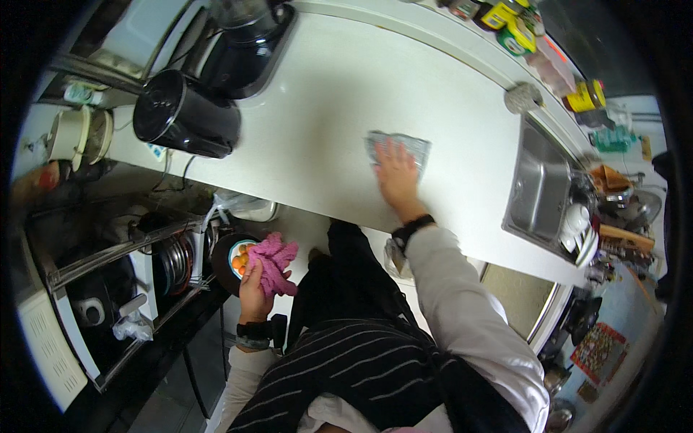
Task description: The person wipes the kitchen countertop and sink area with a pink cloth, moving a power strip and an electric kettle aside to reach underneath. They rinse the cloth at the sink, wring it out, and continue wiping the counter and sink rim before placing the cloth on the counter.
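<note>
My right hand [398, 173] lies flat on a folded grey cloth [421, 145], pressing it against the white countertop [325, 119]. The cloth sticks out beyond the fingertips and to the right of the hand. Lower left, off the counter's near edge, my left hand [259, 292] grips a bunched pink cloth [273, 262]. Behind that cloth is a plate with a blue rim [234, 251] holding several small orange fruits [239, 262]; the pink cloth partly hides it.
A black cylindrical appliance [187, 113] and a black-based appliance [243, 59] stand at the counter's left. A steel sink [541, 184] with white dishes [576, 230] is at the right. Bottles and packets [517, 35] line the back ledge. A rack with plates [176, 265] stands lower left.
</note>
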{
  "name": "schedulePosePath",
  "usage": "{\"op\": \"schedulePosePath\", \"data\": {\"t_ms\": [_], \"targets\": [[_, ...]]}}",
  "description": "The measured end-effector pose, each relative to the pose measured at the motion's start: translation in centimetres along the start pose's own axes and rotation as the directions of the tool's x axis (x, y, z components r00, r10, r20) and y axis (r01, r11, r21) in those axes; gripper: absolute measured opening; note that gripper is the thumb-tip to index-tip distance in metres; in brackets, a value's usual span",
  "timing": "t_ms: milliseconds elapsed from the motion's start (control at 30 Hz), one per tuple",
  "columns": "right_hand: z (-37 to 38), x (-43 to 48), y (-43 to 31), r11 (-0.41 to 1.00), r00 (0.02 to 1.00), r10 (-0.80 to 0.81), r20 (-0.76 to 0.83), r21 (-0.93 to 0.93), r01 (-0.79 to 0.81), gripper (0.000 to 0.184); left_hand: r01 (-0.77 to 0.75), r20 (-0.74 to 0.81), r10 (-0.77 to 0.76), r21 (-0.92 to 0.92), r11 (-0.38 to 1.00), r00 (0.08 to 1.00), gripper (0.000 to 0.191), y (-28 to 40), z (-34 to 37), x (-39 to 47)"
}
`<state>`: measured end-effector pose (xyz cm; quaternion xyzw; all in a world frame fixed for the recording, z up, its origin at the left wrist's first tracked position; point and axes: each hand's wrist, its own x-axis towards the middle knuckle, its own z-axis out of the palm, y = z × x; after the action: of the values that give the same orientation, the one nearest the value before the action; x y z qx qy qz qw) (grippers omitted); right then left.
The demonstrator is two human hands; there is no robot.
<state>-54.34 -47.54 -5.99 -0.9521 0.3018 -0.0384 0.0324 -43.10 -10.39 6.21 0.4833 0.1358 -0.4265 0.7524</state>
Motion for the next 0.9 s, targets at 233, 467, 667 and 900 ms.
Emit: {"op": "schedulePosePath", "data": {"t_ms": [233, 467, 667, 900], "targets": [[-7.7, -11.9, 23.8, 0.867, 0.866, 0.498, -0.052, -0.003, -0.499, 0.044, 0.050, 0.157, -0.071, 0.133, 0.990, 0.985, 0.036, 0.1, 1.3, 0.9], [-16.5, -10.2, 20.9, 0.839, 0.866, 0.500, -0.027, 0.262, -0.476, 0.036, 0.057, 0.271, -0.098, 0.155, 0.986, 0.958, 0.042, -1.1, 7.4, 0.0], [-12.3, -14.1, -7.8, -0.124, 0.908, 0.097, 0.407, 0.911, -0.394, 0.031, -0.302, 0.481, 0.031, 0.497, 0.813, 0.876, 0.054, -5.6, 12.7, 0.2], [-14.4, -14.1, 1.5, -0.409, 0.862, 0.351, 0.366, 0.888, -0.210, 0.034, -0.510, 0.530, 0.226, 0.484, 0.711, 0.818, 0.047, -4.5, 11.8, 1.6]]}}
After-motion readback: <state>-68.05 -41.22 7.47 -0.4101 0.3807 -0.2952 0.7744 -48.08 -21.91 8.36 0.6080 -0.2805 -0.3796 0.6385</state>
